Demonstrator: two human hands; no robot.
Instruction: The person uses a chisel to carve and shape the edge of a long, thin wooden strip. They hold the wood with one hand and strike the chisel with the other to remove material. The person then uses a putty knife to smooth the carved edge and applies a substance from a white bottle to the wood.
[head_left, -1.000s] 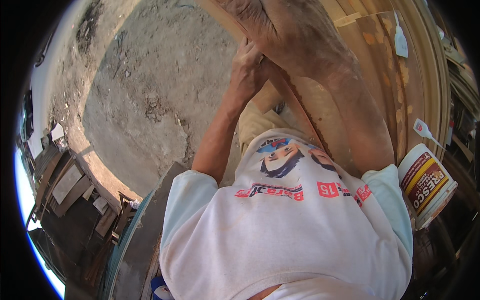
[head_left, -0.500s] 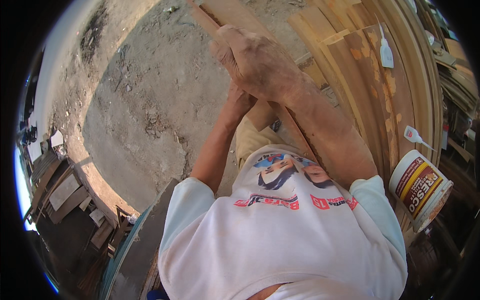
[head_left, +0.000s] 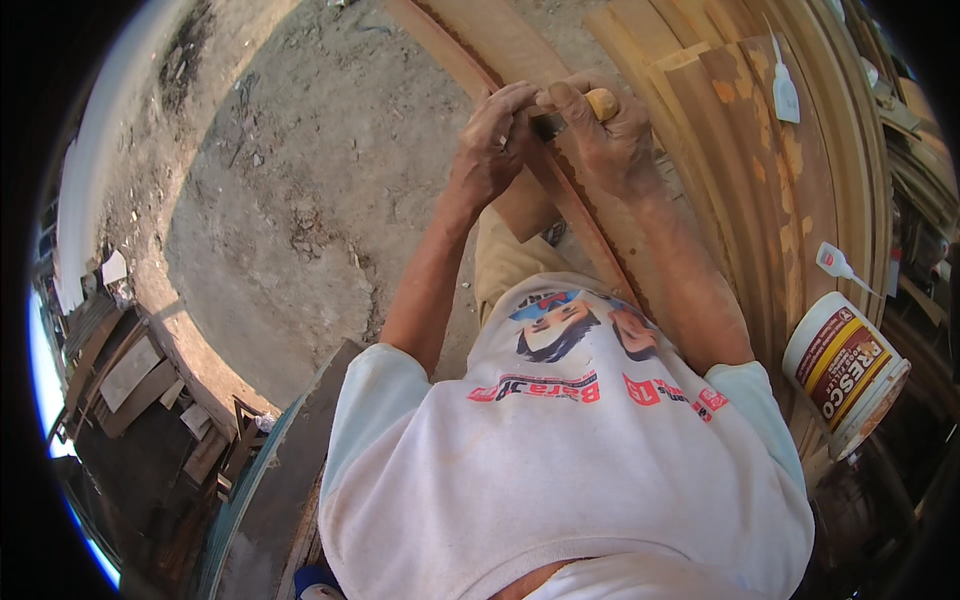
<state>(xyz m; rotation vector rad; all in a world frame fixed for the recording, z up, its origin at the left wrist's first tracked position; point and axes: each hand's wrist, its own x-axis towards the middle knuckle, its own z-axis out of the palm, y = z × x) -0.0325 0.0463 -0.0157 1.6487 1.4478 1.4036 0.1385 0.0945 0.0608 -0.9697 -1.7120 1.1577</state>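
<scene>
Head view: I find the right hand [head_left: 612,138] closed round a wooden handle [head_left: 602,103]; the left hand [head_left: 492,148] curls at the plank [head_left: 575,203] beneath both, its exact grip unclear. Dark residue [head_left: 606,238] along the edge suggests unfinished work. Glue bottles [head_left: 786,98] and a bucket [head_left: 845,370] sit rightward, obstructing nothing.

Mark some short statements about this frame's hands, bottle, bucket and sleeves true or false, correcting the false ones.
1. The right hand grips a rounded handle. True.
2. The left hand hangs at the person's waist. False: it is raised close to the right hand.
3. A white bottle lies on the boards. True.
4. The bucket is on the person's left. False: it is on the right.
5. The sleeves are light blue. True.
</scene>
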